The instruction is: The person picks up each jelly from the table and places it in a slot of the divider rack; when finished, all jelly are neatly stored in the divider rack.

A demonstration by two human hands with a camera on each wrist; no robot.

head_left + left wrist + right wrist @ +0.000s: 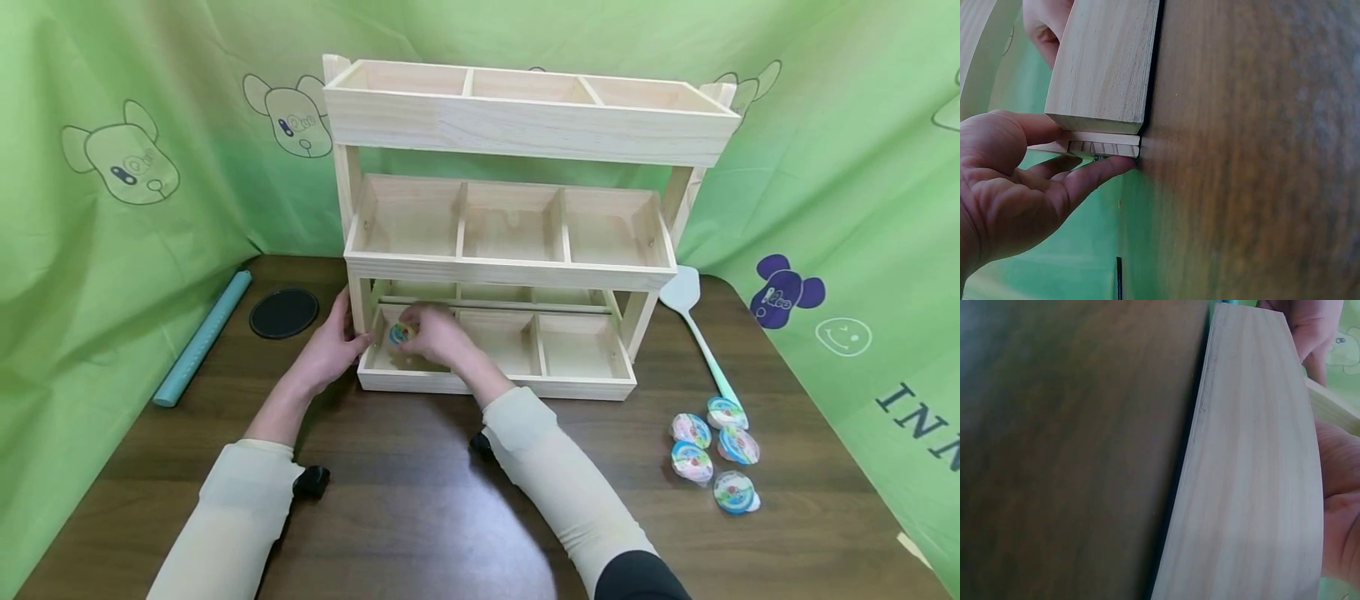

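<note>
Left hand [330, 346]: thumb and fingers set narrowly on opposite faces of the lower left upright of a wooden shelf [347, 179], gripping it. Left of this hand lie a pale blue tube [202, 337], well apart, and a round black disc [283, 313], just beside it; both rest on the brown table [405, 500].

Right hand [438, 333]: fingers narrowed, pinching a small cup with a coloured lid [402, 333], at the left compartment [386, 354] of the bottom tray [420, 382]. Whether the cup touches the compartment floor cannot be told. The middle tray [510, 268] overhangs this hand from above and behind, with the top tray [525, 125] higher still. The bottom tray's front wall screens the fingertips in the right wrist view; the hand itself covers part of a divider in the head view.

Right of the right hand, beyond the shelf, lies a pale spatula [708, 350], its handle slanting towards the person. Five more lidded cups [692, 462] are grouped at the handle's end, well apart from the hand.
</note>
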